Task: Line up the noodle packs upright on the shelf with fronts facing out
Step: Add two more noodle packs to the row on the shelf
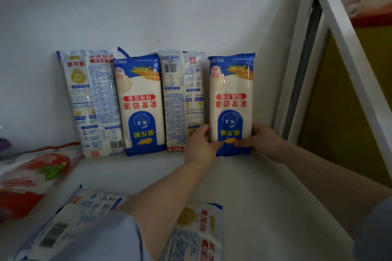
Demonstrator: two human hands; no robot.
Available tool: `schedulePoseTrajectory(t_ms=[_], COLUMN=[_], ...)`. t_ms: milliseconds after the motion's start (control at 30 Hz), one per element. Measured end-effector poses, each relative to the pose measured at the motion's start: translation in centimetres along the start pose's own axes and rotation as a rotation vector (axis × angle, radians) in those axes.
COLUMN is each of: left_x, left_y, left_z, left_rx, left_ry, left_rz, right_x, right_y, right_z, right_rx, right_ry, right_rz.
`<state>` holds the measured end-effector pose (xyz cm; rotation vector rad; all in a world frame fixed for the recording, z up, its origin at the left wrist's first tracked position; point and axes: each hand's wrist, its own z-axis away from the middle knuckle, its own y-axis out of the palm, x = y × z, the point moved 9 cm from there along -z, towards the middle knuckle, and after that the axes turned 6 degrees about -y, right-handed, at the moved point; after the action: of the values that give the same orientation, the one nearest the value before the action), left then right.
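Several blue-and-white noodle packs lean upright against the white back wall of the shelf (244, 186). The rightmost pack (232, 99) shows its front, printed upside down. My left hand (201, 144) and my right hand (265, 140) grip its lower end from both sides. To its left stand a pack (182, 99) showing its back, a front-facing pack (141, 104) also upside down, and another back-facing pack (93, 99). Two more packs lie flat near the front, one (70, 218) at the left and one (197, 231) under my left forearm.
A red-and-white bag (27, 180) lies flat at the left edge of the shelf. A white shelf post (297, 70) and slanted frame stand close to the right of the held pack, with a yellow panel (339, 112) beyond.
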<state>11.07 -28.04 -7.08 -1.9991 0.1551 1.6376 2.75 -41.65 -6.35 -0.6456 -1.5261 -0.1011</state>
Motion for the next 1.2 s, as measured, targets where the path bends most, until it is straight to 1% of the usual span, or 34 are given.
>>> schedulePoseTrajectory(t_ms=[100, 233, 400, 567, 667, 733, 800, 900, 1033, 1133, 1200], left_x=[0.3, 0.2, 0.0, -0.1, 0.0, 0.1, 0.2, 0.1, 0.2, 0.1, 0.1], left_y=[-0.2, -0.6, -1.1, -1.4, -1.6, -1.9, -2.1, -2.2, -2.4, -2.4, -2.5], left_z=[-0.8, -0.9, -0.3, 0.2, 0.4, 0.7, 0.8, 1.0, 1.1, 1.2, 1.2], left_rx=[-0.089, -0.201, -0.258, -0.255, -0.258, -0.264, -0.265, -0.269, -0.296, -0.306, -0.313], left_ry=[-0.028, -0.013, -0.042, -0.069, -0.065, -0.062, -0.065, -0.070, -0.088, -0.093, -0.105], left_rz=[-0.052, -0.095, -0.153, -0.246, -0.278, -0.271, -0.243, -0.238, -0.222, -0.231, -0.235], right_x=[-0.2, -0.6, -0.5, -0.7, -1.2, -1.6, -2.0, -2.3, -2.2, -1.9, -1.6], right_y=[0.0, 0.0, 0.4, 0.4, -0.5, -1.1, -1.7, -2.3, -2.2, -2.0, -1.8], right_z=[-1.3, -2.7, -3.7, -4.0, -3.5, -2.9, -2.1, -1.3, -1.0, -0.8, -0.7], right_rx=[-0.014, -0.021, 0.001, 0.002, -0.023, 0.002, 0.016, -0.056, -0.154, -0.178, -0.162], right_ry=[0.006, 0.005, 0.010, 0.050, 0.059, 0.076, 0.093, 0.097, 0.074, 0.057, 0.057], right_rz=[0.010, 0.005, -0.001, -0.002, 0.071, 0.129, 0.130, 0.066, 0.064, 0.060, 0.073])
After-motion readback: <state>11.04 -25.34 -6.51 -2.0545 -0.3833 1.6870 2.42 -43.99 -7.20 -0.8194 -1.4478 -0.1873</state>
